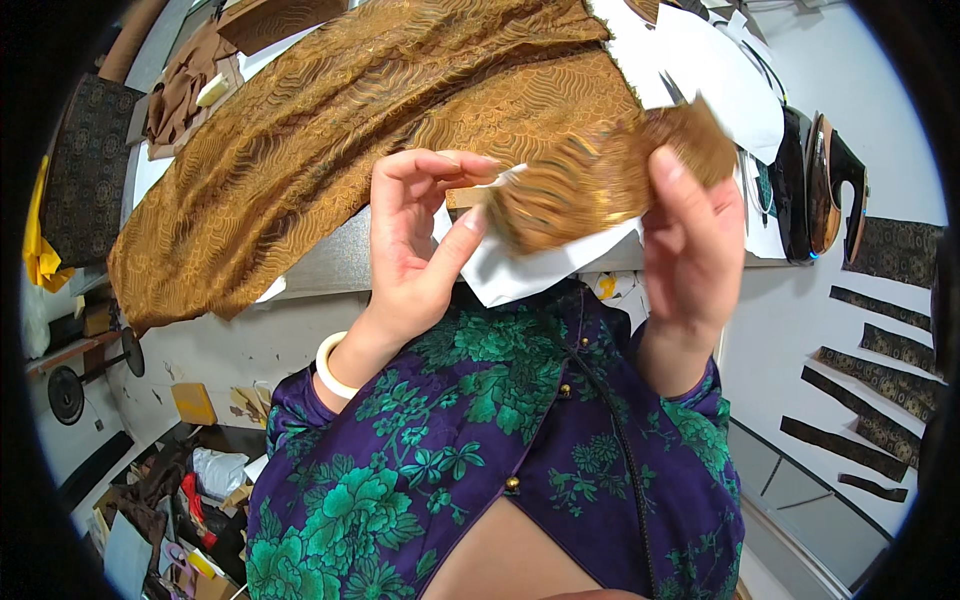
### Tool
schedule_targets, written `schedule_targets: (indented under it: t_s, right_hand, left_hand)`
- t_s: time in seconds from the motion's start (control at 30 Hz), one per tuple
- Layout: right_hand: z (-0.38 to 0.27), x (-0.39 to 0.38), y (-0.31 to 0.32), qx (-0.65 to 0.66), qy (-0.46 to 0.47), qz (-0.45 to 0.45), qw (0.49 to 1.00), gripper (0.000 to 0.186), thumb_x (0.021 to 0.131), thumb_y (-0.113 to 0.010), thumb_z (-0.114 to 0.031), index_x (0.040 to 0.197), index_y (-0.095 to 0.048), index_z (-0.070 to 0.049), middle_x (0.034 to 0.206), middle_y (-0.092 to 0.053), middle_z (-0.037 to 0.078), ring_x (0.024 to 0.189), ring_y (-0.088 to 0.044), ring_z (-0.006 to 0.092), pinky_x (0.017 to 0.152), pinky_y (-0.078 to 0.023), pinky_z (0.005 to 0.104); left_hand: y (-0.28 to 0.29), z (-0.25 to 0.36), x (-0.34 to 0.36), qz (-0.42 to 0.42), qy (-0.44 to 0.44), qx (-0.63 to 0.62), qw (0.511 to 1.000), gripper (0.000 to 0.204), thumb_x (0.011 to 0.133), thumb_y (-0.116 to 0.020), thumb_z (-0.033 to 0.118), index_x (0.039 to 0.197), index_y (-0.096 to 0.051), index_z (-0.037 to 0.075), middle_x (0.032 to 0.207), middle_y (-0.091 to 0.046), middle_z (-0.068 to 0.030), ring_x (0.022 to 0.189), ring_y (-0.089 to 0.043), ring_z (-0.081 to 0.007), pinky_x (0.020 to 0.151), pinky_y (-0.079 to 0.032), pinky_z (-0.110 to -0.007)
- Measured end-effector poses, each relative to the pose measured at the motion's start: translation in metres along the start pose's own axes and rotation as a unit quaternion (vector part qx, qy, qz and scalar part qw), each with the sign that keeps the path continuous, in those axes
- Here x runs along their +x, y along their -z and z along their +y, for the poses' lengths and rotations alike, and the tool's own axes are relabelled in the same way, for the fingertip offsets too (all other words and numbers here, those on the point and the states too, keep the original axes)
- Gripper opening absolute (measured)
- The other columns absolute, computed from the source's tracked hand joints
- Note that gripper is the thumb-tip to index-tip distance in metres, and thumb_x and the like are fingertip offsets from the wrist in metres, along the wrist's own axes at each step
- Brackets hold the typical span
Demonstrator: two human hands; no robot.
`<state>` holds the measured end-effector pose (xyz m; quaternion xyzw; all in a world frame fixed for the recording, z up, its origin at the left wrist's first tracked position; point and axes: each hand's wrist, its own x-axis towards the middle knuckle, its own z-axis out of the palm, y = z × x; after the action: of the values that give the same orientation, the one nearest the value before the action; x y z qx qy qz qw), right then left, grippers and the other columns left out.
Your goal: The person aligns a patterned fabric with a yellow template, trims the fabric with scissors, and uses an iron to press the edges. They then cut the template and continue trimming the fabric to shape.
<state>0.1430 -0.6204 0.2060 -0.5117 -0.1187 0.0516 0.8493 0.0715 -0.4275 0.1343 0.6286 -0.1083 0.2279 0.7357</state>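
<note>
My right hand (697,240) grips a piece of gold-brown patterned fabric (590,185), thumb on its face; the piece is blurred. At its left end, my left hand (415,240) is open with curved fingers, thumb and fingertips apart near the fabric and a white paper sheet (510,280). The sheet lies under the held piece, partly hidden by it. A small tan strip (465,197) shows between my left thumb and fingers. Beyond my hands, a long crumpled length of similar brocade (370,110) spreads across the worktable (330,270). Grey scissor tips (670,88) show behind the held piece.
A black iron (815,190) stands at the table's right, beside white paper (745,90). Brown cloth (185,95) lies at the back left. Dark patterned strips (870,395) lie or hang on a pale surface at right. Assorted scraps and bags (215,470) pile up low at left.
</note>
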Motion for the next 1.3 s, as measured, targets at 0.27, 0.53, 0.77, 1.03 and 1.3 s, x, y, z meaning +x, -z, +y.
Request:
schedule_targets:
  t_s: [0.27, 0.53, 0.77, 1.03, 1.3]
  right_hand:
    - [0.015, -0.025, -0.024, -0.055, -0.073, -0.008, 0.996, 0.022, 0.094, -0.069, -0.008, 0.113, -0.065, 0.004, 0.098, -0.071, 0.009, 0.077, -0.068, 0.0156, 0.065, -0.058, 0.0285]
    - [0.024, -0.021, 0.000, -0.202, 0.051, 0.054, 0.977, 0.016, 0.092, -0.072, -0.008, 0.103, -0.069, 0.003, 0.097, -0.072, 0.006, 0.082, -0.067, 0.0108, 0.073, -0.055, 0.0255]
    - [0.041, -0.016, 0.007, -0.196, 0.017, 0.052, 0.979, 0.018, 0.090, -0.073, -0.004, 0.106, -0.067, 0.002, 0.098, -0.071, 0.004, 0.086, -0.065, 0.0089, 0.077, -0.052, 0.0246]
    - [0.049, -0.010, 0.009, -0.189, 0.045, 0.033, 0.980, 0.016, 0.092, -0.071, -0.005, 0.105, -0.068, 0.002, 0.097, -0.071, 0.003, 0.088, -0.063, 0.0081, 0.079, -0.051, 0.0239]
    - [0.052, -0.011, 0.011, -0.165, 0.001, 0.038, 0.986, 0.013, 0.094, -0.069, -0.008, 0.104, -0.066, 0.000, 0.093, -0.069, 0.001, 0.084, -0.060, 0.0065, 0.075, -0.049, 0.0226]
  left_hand:
    - [-0.001, 0.012, -0.008, 0.067, 0.082, -0.211, 0.972, 0.042, 0.094, -0.066, 0.006, 0.133, -0.053, -0.001, 0.128, -0.060, -0.0104, 0.114, -0.059, -0.0174, 0.100, -0.045, -0.035]
    - [-0.009, 0.024, -0.002, 0.132, 0.120, -0.086, 0.980, 0.023, 0.093, -0.066, 0.001, 0.116, -0.064, -0.001, 0.103, -0.069, -0.0046, 0.090, -0.063, -0.0105, 0.084, -0.051, -0.027]
    - [-0.008, 0.021, -0.002, 0.160, 0.104, -0.020, 0.982, 0.029, 0.093, -0.067, 0.001, 0.121, -0.060, -0.002, 0.100, -0.067, -0.0038, 0.089, -0.062, -0.0097, 0.082, -0.050, -0.026]
    - [0.002, 0.011, -0.010, 0.172, 0.143, -0.053, 0.973, 0.031, 0.095, -0.060, 0.001, 0.125, -0.056, -0.003, 0.118, -0.065, -0.0103, 0.110, -0.062, -0.0181, 0.100, -0.048, -0.034]
    - [-0.012, 0.015, -0.002, 0.212, 0.125, -0.093, 0.965, 0.025, 0.094, -0.066, 0.002, 0.119, -0.062, 0.001, 0.109, -0.067, -0.0035, 0.096, -0.062, -0.0106, 0.088, -0.049, -0.027]
